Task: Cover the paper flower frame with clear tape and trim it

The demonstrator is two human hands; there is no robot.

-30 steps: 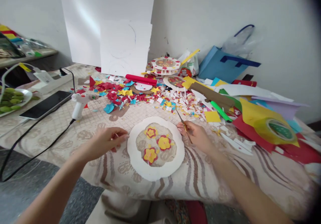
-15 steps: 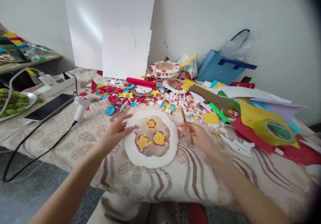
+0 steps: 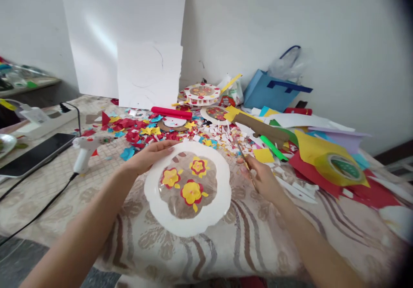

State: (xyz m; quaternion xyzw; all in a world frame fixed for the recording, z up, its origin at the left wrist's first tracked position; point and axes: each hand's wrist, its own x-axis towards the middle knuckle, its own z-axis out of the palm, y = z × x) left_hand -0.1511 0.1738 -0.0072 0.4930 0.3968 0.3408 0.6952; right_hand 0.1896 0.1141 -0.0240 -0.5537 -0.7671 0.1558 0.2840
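My left hand (image 3: 158, 152) is closed on the upper left rim of a white scalloped paper ring (image 3: 155, 202). Clear film fills the ring's middle, and fingertips show through it. Three yellow-and-red paper flowers (image 3: 192, 192) with small yellow leaves sit on the film. The ring is tilted toward me, over the patterned cloth. To its right, my right hand (image 3: 260, 174) pinches slim metal tweezers (image 3: 242, 154), their tips pointing up and away from me. The tweezers are apart from the ring.
Paper scraps (image 3: 138, 129) cover the table's middle. A white glue gun (image 3: 83, 152) and a phone (image 3: 38, 152) lie left. Yellow tape (image 3: 342, 167) rests on coloured paper at right. Behind stand a decorated round paper piece (image 3: 202, 91), a blue bag (image 3: 269, 92) and white boards (image 3: 148, 73).
The ring has come closer, turned and tilted, with my left hand moving further along its upper rim. My right hand keeps the tweezers and has shifted slightly right. The view has swung right.
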